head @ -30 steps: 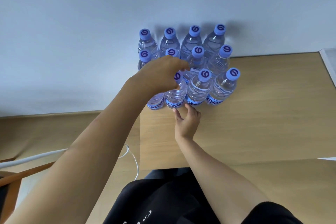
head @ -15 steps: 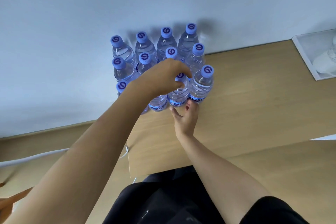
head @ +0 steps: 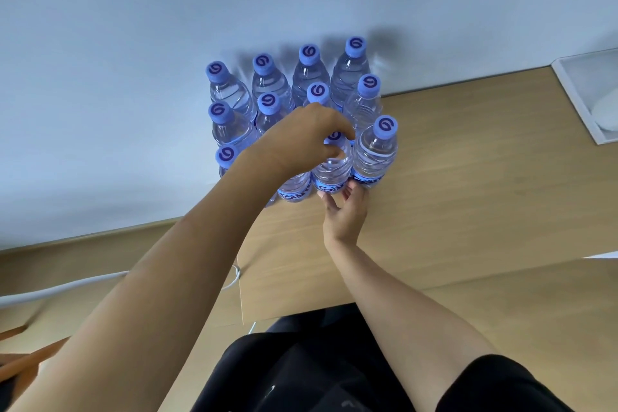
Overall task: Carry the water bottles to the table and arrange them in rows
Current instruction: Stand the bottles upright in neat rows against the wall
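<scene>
Head view shows clear ribbed plastic water bottles [head: 374, 150] with round blue caps standing upright in rows on the smooth wooden counter [head: 468, 184], at its far edge by the pale wall [head: 133, 43]. Left hand [head: 301, 140] is curled around the neck of one front-row bottle [head: 332, 170], under its cap. Right hand [head: 344, 214], fingers loosely spread, touches the base of this same bottle from the near side.
</scene>
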{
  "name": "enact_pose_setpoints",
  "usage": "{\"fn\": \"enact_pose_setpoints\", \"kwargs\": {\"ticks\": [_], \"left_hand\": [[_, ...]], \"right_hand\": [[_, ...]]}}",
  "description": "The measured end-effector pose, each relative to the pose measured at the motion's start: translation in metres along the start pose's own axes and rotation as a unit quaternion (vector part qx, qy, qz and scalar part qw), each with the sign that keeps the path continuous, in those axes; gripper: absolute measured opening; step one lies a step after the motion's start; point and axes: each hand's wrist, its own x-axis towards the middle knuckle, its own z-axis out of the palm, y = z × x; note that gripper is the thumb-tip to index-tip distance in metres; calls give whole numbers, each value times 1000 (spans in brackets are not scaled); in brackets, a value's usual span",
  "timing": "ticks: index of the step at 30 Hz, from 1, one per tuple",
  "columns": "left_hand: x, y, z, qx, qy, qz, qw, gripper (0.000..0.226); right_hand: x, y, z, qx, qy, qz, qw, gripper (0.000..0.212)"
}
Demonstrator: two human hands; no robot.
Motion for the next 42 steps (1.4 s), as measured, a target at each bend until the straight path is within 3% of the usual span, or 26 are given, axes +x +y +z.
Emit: {"fn": "enact_pose_setpoints", "kwargs": {"ticks": [8,14,17,22,42], "left_hand": [[1,8,2,31,-12,-21,999,28],[14,24,1,-17,35,-8,999,45],[24,36,1,-53,32,32,998,44],[37,40,12,-23,-13,42,999,40],[40,37,17,9,24,35,999,37]], "right_hand": [[-2,7,-15,-6,2,8,1000,44],[20,12,-46,-25,34,19,999,44],[37,12,-53,-25,14,13,1000,51],[53,15,-55,-25,-38,-18,999,57],[64,19,-60,10,-88,8,996,59]]}}
